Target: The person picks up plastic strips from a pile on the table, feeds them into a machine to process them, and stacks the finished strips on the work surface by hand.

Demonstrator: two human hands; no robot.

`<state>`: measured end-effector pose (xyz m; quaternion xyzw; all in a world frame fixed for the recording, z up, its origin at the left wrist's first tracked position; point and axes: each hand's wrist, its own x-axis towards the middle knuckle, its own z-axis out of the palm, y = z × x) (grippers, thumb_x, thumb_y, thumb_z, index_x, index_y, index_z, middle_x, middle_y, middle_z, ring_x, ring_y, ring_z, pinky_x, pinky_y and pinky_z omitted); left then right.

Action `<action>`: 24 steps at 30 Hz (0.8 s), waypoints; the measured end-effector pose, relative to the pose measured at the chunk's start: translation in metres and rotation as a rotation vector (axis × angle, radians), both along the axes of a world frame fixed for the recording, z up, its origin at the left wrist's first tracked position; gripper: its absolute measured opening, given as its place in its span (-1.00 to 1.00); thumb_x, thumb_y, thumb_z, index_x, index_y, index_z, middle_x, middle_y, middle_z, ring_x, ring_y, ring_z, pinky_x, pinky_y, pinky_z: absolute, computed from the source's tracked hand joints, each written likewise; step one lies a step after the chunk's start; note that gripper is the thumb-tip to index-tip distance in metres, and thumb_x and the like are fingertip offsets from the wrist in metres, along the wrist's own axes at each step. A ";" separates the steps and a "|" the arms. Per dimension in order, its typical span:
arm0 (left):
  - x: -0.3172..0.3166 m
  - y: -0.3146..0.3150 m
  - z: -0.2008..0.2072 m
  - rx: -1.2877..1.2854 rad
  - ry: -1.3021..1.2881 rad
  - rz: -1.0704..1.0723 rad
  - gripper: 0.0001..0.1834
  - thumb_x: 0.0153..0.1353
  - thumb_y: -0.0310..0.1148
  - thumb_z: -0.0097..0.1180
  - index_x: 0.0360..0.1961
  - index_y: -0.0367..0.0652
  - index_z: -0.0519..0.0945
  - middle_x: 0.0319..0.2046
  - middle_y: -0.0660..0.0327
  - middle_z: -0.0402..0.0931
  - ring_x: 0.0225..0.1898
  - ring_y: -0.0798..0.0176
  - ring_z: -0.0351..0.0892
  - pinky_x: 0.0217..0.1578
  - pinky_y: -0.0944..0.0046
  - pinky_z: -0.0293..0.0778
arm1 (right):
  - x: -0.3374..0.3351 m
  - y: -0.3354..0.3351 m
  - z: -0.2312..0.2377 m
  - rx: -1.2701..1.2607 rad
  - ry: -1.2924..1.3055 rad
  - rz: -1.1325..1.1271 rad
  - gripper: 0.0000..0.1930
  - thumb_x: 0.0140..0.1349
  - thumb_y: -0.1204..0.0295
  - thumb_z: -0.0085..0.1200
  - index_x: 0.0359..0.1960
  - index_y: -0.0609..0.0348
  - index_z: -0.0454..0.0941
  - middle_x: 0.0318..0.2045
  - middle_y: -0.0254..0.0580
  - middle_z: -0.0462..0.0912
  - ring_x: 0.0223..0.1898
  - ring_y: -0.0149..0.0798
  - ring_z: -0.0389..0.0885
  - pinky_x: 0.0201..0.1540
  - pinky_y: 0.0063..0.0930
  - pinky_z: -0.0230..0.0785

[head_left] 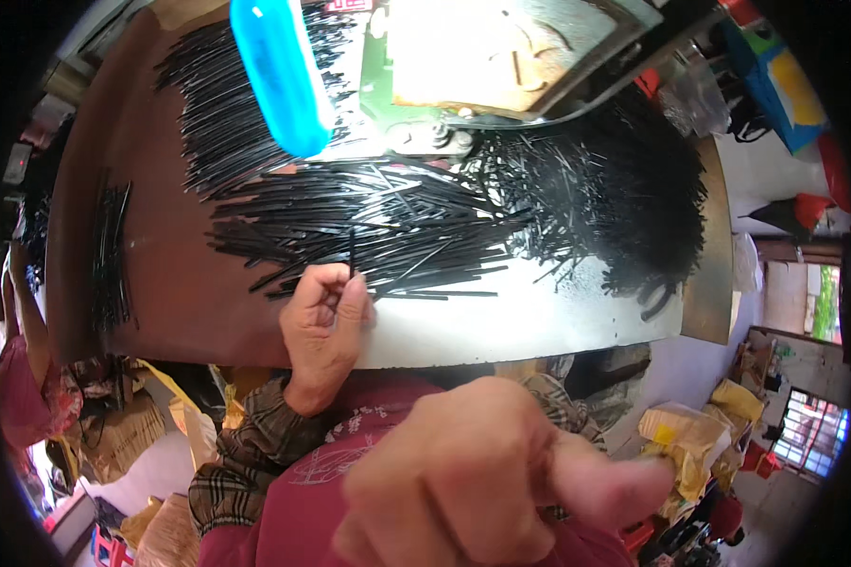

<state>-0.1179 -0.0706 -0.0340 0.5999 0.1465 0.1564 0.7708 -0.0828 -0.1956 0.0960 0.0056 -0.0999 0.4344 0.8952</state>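
The left hand (pixel 323 331) pinches a black strip (pixel 353 253); the right hand (pixel 473 463), blurred, cannot be judged. Small row (pixel 112 255) lies near the desk (pixel 199 312)'s left edge; loose pile (pixel 378 213) seemingly remains.

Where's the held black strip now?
In the head view, left of centre: the black strip is in the left hand, at the middle pile's near edge.

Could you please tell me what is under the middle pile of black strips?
Around the pile, brown surface shows at its left end and white surface along its near right side. Whatever the pile covers cannot be seen.
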 end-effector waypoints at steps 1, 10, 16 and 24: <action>-0.001 0.000 0.000 0.008 0.020 -0.001 -0.94 0.31 -0.56 0.02 -0.22 -0.26 0.41 -0.50 0.33 0.43 -0.50 0.55 0.39 -0.47 0.52 0.36 | -0.001 0.003 0.002 0.029 -0.005 0.020 -0.58 0.31 0.07 -0.16 -0.56 0.14 0.28 -0.53 -0.29 0.34 -0.46 -0.32 0.33 -0.18 -0.34 0.28; 0.000 0.001 0.000 0.078 0.035 -0.004 -0.95 0.32 -0.54 0.01 -0.23 -0.26 0.41 -0.51 0.31 0.44 -0.51 0.52 0.41 -0.44 0.51 0.37 | -0.012 0.016 0.016 0.198 0.030 0.180 -0.64 0.13 0.22 0.10 -0.57 0.27 0.31 -0.63 -0.32 0.33 -0.54 -0.40 0.35 -0.46 -0.56 0.07; -0.001 0.002 -0.002 0.124 0.031 -0.018 -0.95 0.33 -0.53 0.00 -0.23 -0.26 0.40 -0.51 0.30 0.43 -0.49 0.51 0.42 -0.43 0.51 0.37 | -0.028 0.045 0.016 0.558 0.071 -0.307 -0.54 0.27 0.10 0.09 -0.49 0.35 0.46 -0.56 -0.23 0.39 -0.61 -0.42 0.33 -0.65 -0.53 0.12; 0.001 0.001 -0.002 0.127 0.027 -0.031 -0.94 0.34 -0.51 0.00 -0.23 -0.26 0.40 -0.50 0.29 0.44 -0.48 0.51 0.41 -0.41 0.50 0.37 | -0.026 0.003 0.021 0.192 0.193 0.132 -0.53 0.18 0.15 0.19 -0.56 0.35 0.35 -0.67 -0.28 0.32 -0.72 -0.45 0.23 -0.73 -0.51 -0.04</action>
